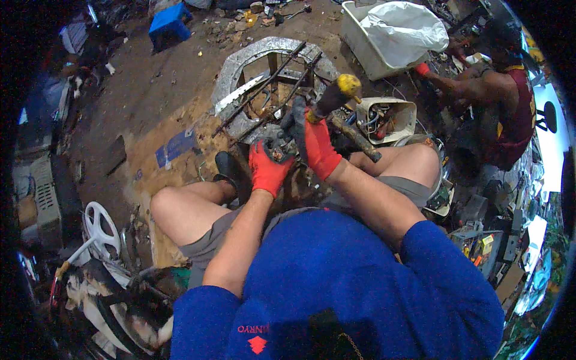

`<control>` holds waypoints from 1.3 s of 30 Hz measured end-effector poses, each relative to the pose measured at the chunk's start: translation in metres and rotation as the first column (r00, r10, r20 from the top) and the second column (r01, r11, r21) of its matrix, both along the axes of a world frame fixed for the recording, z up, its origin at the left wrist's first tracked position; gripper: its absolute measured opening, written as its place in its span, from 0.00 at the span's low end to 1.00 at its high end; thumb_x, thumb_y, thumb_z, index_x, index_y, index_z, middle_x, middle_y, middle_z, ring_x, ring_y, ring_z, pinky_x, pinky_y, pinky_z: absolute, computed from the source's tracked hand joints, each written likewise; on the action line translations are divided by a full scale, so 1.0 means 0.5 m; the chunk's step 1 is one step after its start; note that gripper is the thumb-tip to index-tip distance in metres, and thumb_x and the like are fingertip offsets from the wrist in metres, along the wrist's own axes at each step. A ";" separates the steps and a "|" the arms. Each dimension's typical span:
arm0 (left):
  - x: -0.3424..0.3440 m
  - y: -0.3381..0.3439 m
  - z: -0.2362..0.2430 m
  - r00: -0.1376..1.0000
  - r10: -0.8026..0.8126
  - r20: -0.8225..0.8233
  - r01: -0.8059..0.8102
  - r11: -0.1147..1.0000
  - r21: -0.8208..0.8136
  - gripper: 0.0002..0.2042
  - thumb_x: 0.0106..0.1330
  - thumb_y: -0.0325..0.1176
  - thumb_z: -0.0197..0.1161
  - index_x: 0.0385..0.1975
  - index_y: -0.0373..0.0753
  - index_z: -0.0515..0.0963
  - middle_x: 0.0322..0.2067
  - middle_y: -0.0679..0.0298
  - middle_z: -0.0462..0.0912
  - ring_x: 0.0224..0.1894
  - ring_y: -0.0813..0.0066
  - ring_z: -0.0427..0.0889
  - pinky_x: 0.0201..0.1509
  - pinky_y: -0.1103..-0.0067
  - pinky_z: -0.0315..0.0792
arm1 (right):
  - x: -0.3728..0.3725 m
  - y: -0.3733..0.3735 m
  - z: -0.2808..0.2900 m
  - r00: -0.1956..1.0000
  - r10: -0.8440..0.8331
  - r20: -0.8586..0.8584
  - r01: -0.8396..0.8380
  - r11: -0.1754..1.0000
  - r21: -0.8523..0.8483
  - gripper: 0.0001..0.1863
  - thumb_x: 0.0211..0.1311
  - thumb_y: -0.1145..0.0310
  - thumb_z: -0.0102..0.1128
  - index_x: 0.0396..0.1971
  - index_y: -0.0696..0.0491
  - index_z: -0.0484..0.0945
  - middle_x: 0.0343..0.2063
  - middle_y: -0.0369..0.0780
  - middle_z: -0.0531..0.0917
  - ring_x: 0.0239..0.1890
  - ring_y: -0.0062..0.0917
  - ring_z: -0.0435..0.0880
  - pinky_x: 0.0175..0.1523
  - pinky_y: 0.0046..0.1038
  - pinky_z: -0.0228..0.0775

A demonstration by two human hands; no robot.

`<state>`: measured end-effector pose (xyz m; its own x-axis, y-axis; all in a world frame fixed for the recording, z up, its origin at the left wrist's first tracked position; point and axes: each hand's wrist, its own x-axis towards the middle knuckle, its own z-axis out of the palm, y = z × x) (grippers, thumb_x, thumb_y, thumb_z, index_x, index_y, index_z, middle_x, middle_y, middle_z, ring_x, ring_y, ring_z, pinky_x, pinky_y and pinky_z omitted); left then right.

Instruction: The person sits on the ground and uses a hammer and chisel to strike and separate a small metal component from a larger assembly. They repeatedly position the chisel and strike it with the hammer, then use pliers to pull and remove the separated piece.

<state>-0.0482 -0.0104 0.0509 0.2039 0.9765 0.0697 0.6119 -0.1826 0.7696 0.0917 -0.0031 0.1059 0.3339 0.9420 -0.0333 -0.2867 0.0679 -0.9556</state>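
My left hand (pixel 268 167), in a red glove with a dark palm, curls around a small dark piece low between my legs; its kind is unclear. My right hand (pixel 320 143), gloved alike, is beside it and closed around a black-handled tool (pixel 329 101) with a yellow knobbed end pointing up and right. The tool's working end is hidden. Just beyond my hands stands a grey octagonal metal frame (pixel 231 78), with two rusty bars (pixel 264 90) lying across it. A worn stick-like handle (pixel 355 138) lies right of my right hand.
A cream container of scrap (pixel 389 120) stands right of my hands. Farther back are a white tub (pixel 375 51) holding a white sack and a blue crate (pixel 169 27). Another person (pixel 492 102) sits at right. A white wheel (pixel 102 231) and scrap lie at left; cardboard (pixel 171 147) covers some ground.
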 end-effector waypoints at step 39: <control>-0.048 -0.135 0.191 0.820 -0.371 0.436 0.501 0.834 -0.233 0.21 0.50 0.30 0.70 0.46 0.37 0.76 0.40 0.61 0.83 0.44 0.71 0.82 0.51 0.75 0.75 | 0.031 -0.078 0.194 0.955 0.217 0.204 -0.210 0.976 -0.054 0.19 0.71 0.50 0.48 0.27 0.50 0.73 0.19 0.29 0.73 0.17 0.13 0.69 0.21 0.20 0.59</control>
